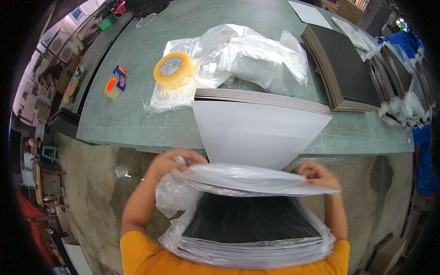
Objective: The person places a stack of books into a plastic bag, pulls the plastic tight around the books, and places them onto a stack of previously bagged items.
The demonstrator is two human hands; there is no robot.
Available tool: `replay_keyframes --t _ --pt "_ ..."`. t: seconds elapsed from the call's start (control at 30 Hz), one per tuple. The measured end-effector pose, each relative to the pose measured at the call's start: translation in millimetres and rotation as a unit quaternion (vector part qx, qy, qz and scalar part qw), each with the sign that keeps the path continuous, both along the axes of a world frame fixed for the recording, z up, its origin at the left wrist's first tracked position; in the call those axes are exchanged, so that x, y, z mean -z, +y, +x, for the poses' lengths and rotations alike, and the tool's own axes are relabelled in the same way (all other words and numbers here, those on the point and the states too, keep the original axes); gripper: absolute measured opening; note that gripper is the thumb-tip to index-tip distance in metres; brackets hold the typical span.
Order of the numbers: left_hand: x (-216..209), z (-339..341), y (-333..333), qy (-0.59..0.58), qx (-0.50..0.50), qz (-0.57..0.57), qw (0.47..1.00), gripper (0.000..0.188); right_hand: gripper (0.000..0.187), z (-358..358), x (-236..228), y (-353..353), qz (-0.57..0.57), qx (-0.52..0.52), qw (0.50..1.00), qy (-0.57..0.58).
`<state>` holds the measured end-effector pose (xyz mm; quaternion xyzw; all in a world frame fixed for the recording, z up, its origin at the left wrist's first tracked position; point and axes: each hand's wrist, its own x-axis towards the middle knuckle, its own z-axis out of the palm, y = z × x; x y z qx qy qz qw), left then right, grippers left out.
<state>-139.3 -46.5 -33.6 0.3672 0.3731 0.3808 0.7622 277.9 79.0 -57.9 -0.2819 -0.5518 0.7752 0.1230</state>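
A clear plastic bag (247, 176) is stretched between my hands, close to my body. At its left end my left hand (176, 164) is closed on the bunched plastic. My right hand (321, 175) pinches the bag's right end, fingers curled. Below the raised plastic, a stack of flat black-topped sheets (252, 217) lies against me, wrapped in clear film with its layered edges nearest my chest. Just beyond the bag, a stack of white boards (261, 128) overhangs the table's front edge. The bag hides that stack's near end.
The green table (133, 114) holds a crumpled heap of plastic bags (247, 55), a large tape roll (173, 71) and a small tape dispenser (115, 83). Dark boards (343, 68) are stacked to the right, beside plastic-wrapped bundles (403, 87). A white sheet (309, 14) lies at the far right.
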Motion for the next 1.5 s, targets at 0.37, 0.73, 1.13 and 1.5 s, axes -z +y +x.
replay_keyframes --t 0.37,0.73,1.13,1.5 --pt "101.3 12.2 -1.5 0.524 0.000 0.065 0.849 0.015 0.020 -18.5 36.7 -11.8 0.308 0.028 0.890 -0.334" --pt "105.5 118.7 -5.9 0.374 0.130 0.276 0.876 0.017 0.059 -57.7 71.9 -53.7 0.240 -0.323 0.887 -0.227" --pt "-56.2 80.1 76.2 0.033 -0.355 0.247 0.901 0.020 0.020 -110.0 -1.2 -7.6 0.080 -0.042 0.995 0.032" --pt "-20.4 111.1 54.7 0.274 -0.144 0.113 0.944 0.033 0.058 -101.3 -47.4 -21.0 0.041 0.080 0.989 0.115"
